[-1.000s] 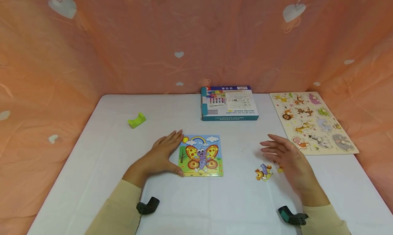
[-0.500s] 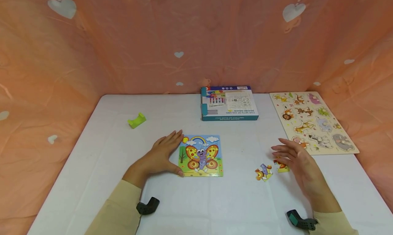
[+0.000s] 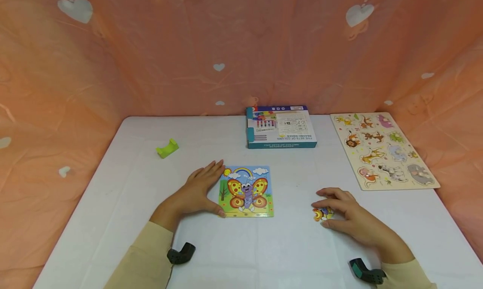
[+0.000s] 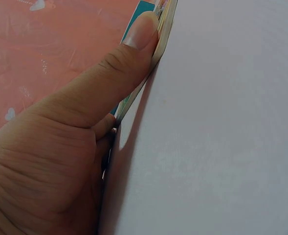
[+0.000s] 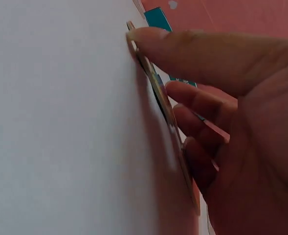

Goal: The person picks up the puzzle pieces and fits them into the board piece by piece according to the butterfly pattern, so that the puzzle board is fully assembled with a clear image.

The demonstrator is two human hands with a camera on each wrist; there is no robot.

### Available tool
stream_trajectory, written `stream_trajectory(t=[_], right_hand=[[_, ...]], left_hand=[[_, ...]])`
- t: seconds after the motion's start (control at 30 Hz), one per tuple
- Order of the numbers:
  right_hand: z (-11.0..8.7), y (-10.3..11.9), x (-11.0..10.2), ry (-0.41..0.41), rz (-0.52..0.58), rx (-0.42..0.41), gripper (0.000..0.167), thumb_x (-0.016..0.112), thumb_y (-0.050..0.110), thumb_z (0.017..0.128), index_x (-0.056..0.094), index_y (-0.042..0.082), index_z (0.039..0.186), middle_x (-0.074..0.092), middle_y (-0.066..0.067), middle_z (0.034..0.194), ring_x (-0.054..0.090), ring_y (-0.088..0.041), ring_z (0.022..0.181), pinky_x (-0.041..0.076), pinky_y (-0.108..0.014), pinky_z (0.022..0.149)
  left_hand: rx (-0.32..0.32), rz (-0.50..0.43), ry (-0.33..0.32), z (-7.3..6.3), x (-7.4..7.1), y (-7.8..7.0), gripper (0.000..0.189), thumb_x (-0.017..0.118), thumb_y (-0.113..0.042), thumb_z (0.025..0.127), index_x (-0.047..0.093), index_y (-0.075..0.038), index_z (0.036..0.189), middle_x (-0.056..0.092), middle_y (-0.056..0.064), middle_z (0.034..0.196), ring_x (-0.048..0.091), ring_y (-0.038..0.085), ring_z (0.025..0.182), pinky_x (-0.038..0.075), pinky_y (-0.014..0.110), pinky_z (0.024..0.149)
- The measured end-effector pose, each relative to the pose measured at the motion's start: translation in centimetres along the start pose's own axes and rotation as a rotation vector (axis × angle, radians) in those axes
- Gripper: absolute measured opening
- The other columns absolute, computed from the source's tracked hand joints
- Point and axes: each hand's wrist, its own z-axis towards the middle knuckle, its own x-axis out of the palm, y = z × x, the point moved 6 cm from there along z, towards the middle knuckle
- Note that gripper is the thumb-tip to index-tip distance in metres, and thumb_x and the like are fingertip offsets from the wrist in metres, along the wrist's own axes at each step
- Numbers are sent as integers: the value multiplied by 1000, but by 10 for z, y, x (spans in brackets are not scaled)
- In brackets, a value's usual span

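A square butterfly puzzle [image 3: 247, 192] lies flat at mid-table. My left hand [image 3: 194, 192] rests along its left side, fingers by the upper corner and thumb on the lower one. In the left wrist view that thumb [image 4: 143, 32] presses the puzzle's edge. To the right, my right hand [image 3: 354, 217] pinches a loose jigsaw piece [image 3: 320, 214] with an orange swirl, thumb on the near side and fingers on the far side. The right wrist view shows the thumb [image 5: 151, 41] at the end of the thin piece [image 5: 164, 100]. A second loose piece is hidden beneath this hand.
A box of beaded columns [image 3: 283, 129] lies at the table's far edge. Right of it is a wooden animal peg board [image 3: 383, 152]. A green curved block [image 3: 167, 148] sits at the far left. An orange curtain [image 3: 211, 41] hangs behind the white table [image 3: 241, 253].
My right hand first drew back toward the right, then came down leftward onto the nearer loose piece, covering the other one. The left hand and the butterfly puzzle have stayed put.
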Motion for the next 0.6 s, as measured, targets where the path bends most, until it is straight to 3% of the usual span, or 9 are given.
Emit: stream_trajectory(t=[0.13, 0.27, 0.37, 0.47, 0.6], right_hand=[[2, 4, 2, -29, -38, -9, 28, 86, 16, 95, 78, 34, 115, 55, -6, 148, 40, -31, 135, 32, -29, 106], [5, 8, 4, -48, -54, 4, 28, 87, 12, 94, 74, 34, 104, 57, -4, 140, 42, -31, 130, 36, -27, 101], [6, 9, 3, -59, -84, 8, 27, 89, 12, 92, 76, 28, 108, 58, -2, 134, 43, -26, 123, 42, -27, 93], [3, 8, -4, -83, -109, 17, 36, 92, 14, 89, 77, 24, 120, 60, 2, 132, 44, -19, 121, 43, -22, 94], [-7, 2, -19, -159, -115, 37, 45, 92, 12, 89, 75, 19, 129, 63, 1, 131, 48, -12, 119, 34, -11, 99]], left_hand=[[1, 0, 1, 0, 0, 0, 140, 102, -58, 65, 30, -1, 171, 18, 10, 180, 5, 32, 166, 6, 59, 130], [5, -4, 1, -1, -1, 1, 140, 102, -58, 65, 30, -1, 170, 18, 10, 180, 6, 32, 166, 6, 60, 130], [6, -6, -1, -1, -1, 1, 140, 102, -59, 65, 30, -1, 171, 18, 10, 180, 5, 32, 166, 6, 60, 130], [9, -7, -2, -1, 0, 1, 140, 101, -59, 65, 30, -2, 171, 17, 10, 180, 5, 31, 166, 6, 60, 130], [7, -6, -2, 0, 1, 2, 140, 101, -59, 65, 29, -2, 171, 17, 10, 180, 5, 31, 166, 5, 59, 130]])
